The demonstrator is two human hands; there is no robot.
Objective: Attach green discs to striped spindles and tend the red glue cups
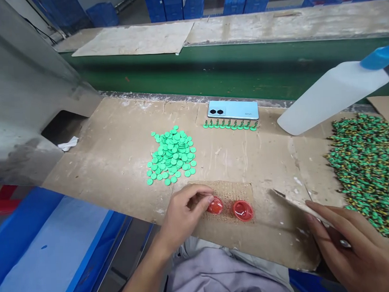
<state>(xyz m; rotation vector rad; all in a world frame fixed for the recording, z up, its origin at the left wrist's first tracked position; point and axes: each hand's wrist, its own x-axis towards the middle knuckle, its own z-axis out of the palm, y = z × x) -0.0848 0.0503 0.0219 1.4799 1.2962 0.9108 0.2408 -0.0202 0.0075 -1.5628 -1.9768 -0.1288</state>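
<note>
My left hand (184, 212) rests on the cardboard work surface (118, 157), fingers curled round a small red cap (215, 206). A second red cap (243, 210) lies just to its right on a rough brown patch. My right hand (351, 247) is at the lower right, fingers pressed on a torn flap of cardboard (295, 202), with a small metallic thing under the fingertips that I cannot make out. A pile of green discs (172, 156) lies beyond my left hand. A row of small green pins (230, 125) stands in front of a pale blue phone (233, 109).
A large heap of green and yellow parts (364, 165) covers the right side. A white squeeze bottle with a blue cap (333, 92) leans above it. A green conveyor belt (211, 73) runs behind. Grey metal housing (23, 92) stands at left, blue bins (41, 236) below.
</note>
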